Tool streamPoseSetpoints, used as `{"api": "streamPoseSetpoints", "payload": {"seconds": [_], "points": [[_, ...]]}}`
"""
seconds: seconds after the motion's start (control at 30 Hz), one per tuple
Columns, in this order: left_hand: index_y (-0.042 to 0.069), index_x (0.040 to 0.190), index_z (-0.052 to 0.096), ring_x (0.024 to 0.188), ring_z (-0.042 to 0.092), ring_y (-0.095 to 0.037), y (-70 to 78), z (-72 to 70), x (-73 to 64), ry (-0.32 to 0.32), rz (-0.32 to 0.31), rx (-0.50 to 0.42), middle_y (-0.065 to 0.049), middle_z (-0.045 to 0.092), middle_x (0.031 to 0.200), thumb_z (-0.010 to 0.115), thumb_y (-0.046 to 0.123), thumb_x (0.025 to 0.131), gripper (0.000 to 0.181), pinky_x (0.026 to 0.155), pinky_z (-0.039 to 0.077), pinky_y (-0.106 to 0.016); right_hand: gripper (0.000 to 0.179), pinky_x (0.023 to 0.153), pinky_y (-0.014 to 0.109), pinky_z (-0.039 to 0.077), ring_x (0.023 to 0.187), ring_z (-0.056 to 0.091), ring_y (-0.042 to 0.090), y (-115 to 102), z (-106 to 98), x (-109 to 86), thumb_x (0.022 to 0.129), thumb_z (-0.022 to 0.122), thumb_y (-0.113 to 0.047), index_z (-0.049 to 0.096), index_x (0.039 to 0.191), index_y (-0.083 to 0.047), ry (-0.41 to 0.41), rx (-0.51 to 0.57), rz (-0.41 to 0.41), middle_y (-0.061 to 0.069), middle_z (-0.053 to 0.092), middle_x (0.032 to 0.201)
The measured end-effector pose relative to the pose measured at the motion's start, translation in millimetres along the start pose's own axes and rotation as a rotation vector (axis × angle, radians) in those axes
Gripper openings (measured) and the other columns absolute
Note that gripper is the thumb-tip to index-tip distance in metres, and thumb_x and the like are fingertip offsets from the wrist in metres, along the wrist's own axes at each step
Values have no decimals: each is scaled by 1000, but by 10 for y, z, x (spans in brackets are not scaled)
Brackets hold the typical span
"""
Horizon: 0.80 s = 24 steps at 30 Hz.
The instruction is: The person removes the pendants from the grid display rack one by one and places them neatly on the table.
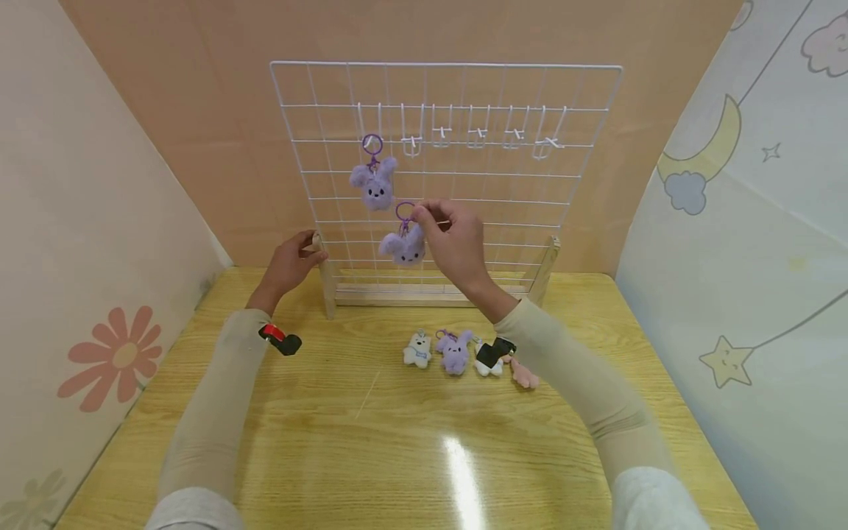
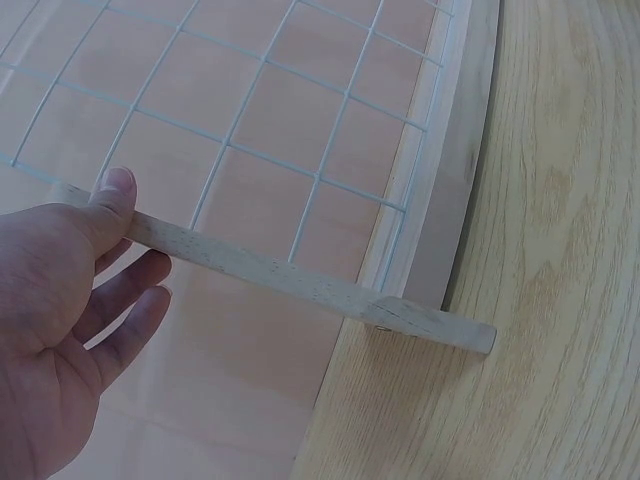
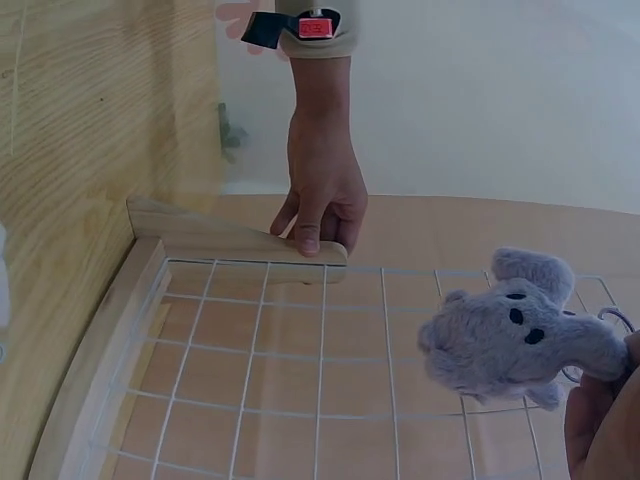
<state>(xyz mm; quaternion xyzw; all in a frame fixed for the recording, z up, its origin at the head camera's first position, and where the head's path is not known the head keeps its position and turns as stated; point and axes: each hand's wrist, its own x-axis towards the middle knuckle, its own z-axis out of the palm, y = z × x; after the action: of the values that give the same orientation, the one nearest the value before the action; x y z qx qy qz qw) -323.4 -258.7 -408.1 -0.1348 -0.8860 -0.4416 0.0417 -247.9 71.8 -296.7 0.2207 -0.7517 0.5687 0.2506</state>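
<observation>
Plush keychain (image 3: 480,345), fuzzy, lilac, black-eyed.

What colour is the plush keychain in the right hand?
Light purple. The plush keychain shows its colour best in the head view.

At the head view's centre, the held lilac charm (image 1: 405,252) is showing fuzzy, matt plush. The wire grid (image 1: 464,174) behind is looking like smooth, coated metal; left of centre, the stand post (image 1: 327,283) is showing pale, matt wood. Toward the bottom, the wood-grained tabletop (image 1: 318,412) is reflecting a glossy streak; lower right, the right sleeve (image 1: 583,390) is looking like matt cloth.
</observation>
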Motion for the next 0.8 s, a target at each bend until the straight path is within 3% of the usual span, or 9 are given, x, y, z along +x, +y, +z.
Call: {"api": "streamPoseSetpoints", "payload": {"seconds": [0.37, 0.8], "points": [[0, 158, 34, 130, 56, -45, 4, -2, -6, 2, 7, -10, -25, 41, 157, 60, 27, 106, 64, 102, 51, -59, 21, 66, 24, 58, 79, 70, 18, 182, 73, -266, 101, 69, -22, 77, 98, -3, -40, 18, 6, 8, 76, 92], [0, 158, 33, 130, 56, -45, 24, 0, -21, 7, 3, -1, -25, 42, 156, 60, 25, 106, 63, 101, 51, -59, 23, 70, 23, 57, 84, 69, 21, 382, 126, -582, 102, 68, -24, 77, 101, -3, -124, 50, 108, 11, 75, 96]]}}
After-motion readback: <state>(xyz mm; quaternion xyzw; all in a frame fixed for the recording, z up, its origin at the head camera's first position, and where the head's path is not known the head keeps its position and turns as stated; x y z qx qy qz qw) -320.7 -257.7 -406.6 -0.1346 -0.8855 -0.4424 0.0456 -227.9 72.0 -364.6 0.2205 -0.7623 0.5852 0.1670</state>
